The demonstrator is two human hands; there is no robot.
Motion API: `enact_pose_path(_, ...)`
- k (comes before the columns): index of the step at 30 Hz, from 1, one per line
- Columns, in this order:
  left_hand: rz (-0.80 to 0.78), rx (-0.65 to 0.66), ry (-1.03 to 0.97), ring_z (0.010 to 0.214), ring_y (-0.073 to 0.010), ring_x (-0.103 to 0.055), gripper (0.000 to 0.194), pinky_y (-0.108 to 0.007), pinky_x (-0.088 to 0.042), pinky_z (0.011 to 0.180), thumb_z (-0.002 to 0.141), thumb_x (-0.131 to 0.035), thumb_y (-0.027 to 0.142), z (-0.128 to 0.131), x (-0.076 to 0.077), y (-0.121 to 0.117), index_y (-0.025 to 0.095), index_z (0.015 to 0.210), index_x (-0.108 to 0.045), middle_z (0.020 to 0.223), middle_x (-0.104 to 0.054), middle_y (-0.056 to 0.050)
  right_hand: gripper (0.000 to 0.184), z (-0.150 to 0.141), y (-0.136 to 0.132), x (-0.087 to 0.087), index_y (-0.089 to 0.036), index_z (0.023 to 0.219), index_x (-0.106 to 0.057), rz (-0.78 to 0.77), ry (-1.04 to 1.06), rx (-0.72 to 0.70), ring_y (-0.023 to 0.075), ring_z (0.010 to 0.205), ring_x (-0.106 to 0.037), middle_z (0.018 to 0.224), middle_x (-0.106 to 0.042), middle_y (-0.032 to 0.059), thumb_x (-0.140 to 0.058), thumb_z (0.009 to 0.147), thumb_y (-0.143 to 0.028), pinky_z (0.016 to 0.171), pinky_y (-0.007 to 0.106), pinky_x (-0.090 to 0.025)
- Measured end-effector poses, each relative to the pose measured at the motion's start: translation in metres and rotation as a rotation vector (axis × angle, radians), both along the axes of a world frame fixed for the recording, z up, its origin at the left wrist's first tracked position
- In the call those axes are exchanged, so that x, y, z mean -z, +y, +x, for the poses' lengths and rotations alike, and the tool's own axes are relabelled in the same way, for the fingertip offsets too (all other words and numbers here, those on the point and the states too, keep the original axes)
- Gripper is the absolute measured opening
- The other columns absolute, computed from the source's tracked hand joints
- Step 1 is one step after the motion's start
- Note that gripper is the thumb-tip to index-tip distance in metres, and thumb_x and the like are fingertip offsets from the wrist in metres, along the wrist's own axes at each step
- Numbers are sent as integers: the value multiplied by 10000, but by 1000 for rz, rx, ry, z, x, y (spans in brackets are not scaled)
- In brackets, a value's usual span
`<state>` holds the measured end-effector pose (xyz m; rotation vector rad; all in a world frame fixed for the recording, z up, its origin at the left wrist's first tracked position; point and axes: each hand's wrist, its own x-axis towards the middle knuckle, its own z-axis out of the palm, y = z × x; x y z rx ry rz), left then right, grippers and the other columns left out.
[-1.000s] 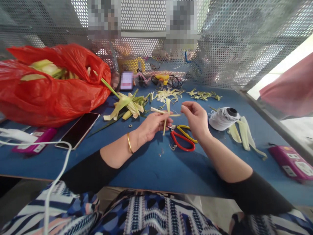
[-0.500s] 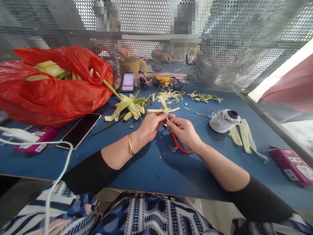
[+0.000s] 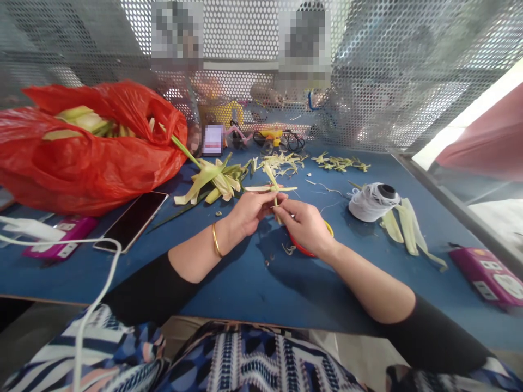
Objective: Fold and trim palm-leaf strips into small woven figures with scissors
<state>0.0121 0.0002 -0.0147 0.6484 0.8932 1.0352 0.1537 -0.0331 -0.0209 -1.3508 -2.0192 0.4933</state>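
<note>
Right hand (image 3: pixel 304 222) has joined left hand (image 3: pixel 250 211) since earlier; I see both pinching the husk cross (image 3: pixel 276 188) between them, left likely steadying its middle, right its lower end. Spool (image 3: pixel 370 203) rightward, handy.

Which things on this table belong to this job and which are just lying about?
Likely part of the job:
husk cross, in your left hand and right hand
white thread cone
husk bundle
red bag of husks
red-and-yellow-handled tool, mostly hidden

Apparently just lying about:
smartphone
left magenta power strip
right magenta power strip
</note>
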Motion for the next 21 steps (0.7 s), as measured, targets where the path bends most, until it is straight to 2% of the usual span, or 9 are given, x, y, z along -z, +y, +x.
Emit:
enact_pose_path(4, -48, 37, 10, 565, -97, -593, 97, -228, -488, 589, 826, -627, 87, -7, -4, 5, 127, 811, -714, 623, -625, 0, 255, 13, 9, -2, -217, 819, -651, 303, -112, 230, 211, 779, -582, 864, -672, 86, -500, 959, -368, 680, 313, -384)
enact_pose_path(6, -42, 70, 54, 520, -78, -544, 40, -207, -445, 538, 814, -680, 135, -7, -4, 4, 135, 818, -720, 582, -570, 29, 199, 17, 14, -1, -218, 933, -675, 367, -173, 233, 242, 875, -602, 966, -687, 112, -539, 948, -362, 744, 336, -405)
enact_pose_path(8, 6, 88, 128, 473, -58, -481, 89, -189, -376, 481, 789, -743, 186, -5, -1, 3, 134, 741, -689, 539, -519, 48, 178, 18, 17, 2, -218, 892, -669, 322, -238, 147, 229, 837, -608, 883, -698, 85, -551, 952, -337, 803, 346, -404)
enact_pose_path(10, 82, 92, 212, 438, -47, -431, 207, -187, -325, 447, 780, -773, 229, -3, 2, 2, 137, 660, -632, 504, -493, 55, 239, 17, 17, 5, -215, 769, -625, 256, -273, 72, 188, 715, -581, 715, -661, 35, -529, 967, -306, 830, 335, -391)
enact_pose_path(12, 164, 87, 280, 415, -48, -404, 241, -193, -312, 430, 802, -757, 245, -1, 6, 1, 144, 643, -606, 485, -490, 57, 309, 15, 15, 6, -215, 676, -558, 240, -265, 51, 160, 634, -534, 624, -609, 8, -503, 972, -289, 822, 320, -383)
enact_pose_path(15, 244, 71, 333, 399, -53, -398, 217, -198, -325, 422, 829, -719, 220, 0, 8, 1, 151, 660, -603, 477, -486, 64, 339, 13, 10, 5, -222, 617, -479, 255, -224, 39, 148, 585, -485, 580, -562, -2, -481, 952, -275, 775, 306, -377)
enact_pose_path(21, 248, 77, 366, 382, -54, -382, 165, -198, -315, 410, 881, -611, 144, 2, 5, 0, 135, 718, -630, 472, -467, 67, 332, 8, 4, 1, -225, 593, -420, 240, -164, -25, 137, 547, -442, 549, -512, -6, -452, 922, -256, 739, 305, -377)
